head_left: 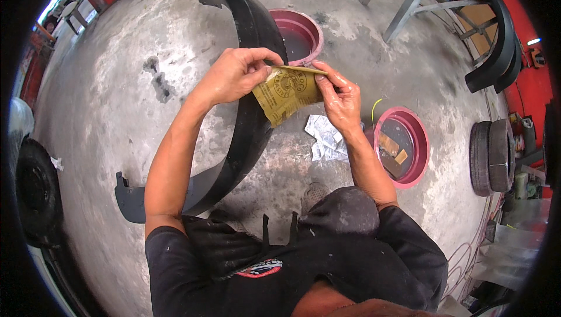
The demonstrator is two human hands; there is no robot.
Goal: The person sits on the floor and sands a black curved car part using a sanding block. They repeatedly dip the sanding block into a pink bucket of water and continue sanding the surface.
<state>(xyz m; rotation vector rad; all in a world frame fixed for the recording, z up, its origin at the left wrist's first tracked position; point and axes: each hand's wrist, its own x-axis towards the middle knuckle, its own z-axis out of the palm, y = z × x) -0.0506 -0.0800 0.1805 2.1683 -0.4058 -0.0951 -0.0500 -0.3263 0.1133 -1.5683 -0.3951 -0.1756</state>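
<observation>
A yellowish-brown sheet of sandpaper [287,96], printed on its back, is stretched between my two hands. My left hand [242,73] pinches its upper left corner between thumb and fingers. At the upper right corner, my right hand [340,96] grips it the same way, and the top edge looks folded. Both hands look wet. Below and behind the sheet a long curved black panel, like a fender flare [248,127], arcs across the floor; my left forearm and the sandpaper cover parts of it.
A pink basin [318,42] with water stands beyond the sheet. Another pink basin [425,162] at right holds water and small blocks. Crumpled paper [327,139] lies between. Grey stand legs [403,16], more curved black panels [499,54] and tyres [481,159] line the right side.
</observation>
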